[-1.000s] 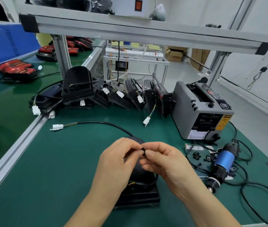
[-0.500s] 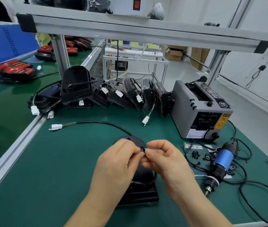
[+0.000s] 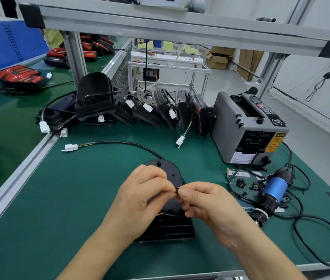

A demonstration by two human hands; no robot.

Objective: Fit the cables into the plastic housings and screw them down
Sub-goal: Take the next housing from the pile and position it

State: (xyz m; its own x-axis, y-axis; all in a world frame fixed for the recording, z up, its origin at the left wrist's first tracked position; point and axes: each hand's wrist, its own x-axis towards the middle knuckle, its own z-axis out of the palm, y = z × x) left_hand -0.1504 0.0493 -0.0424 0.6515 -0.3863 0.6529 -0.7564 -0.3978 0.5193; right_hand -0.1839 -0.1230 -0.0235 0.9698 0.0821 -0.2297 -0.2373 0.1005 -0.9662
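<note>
A black plastic housing (image 3: 169, 172) lies on the green mat, mostly hidden under my hands. Its black cable (image 3: 123, 142) curves away to the left and ends in a white connector (image 3: 71, 147). My left hand (image 3: 141, 197) and my right hand (image 3: 206, 205) meet above the housing, and both pinch a small black clip (image 3: 177, 191) between fingertips. A stretch of cable runs under my left fingers. A blue electric screwdriver (image 3: 271, 194) lies to the right, with several small black screws (image 3: 240, 182) beside it.
A row of black housings (image 3: 160, 110) with white connectors leans along the back of the mat. A grey tape dispenser (image 3: 246, 128) stands at the back right. The screwdriver's black cord (image 3: 321, 239) loops near the right edge. Red lamp units (image 3: 18, 75) lie on the left belt.
My hands stay together over the housing, and have shifted slightly toward me and lower. The small black clip stays pinched between them.
</note>
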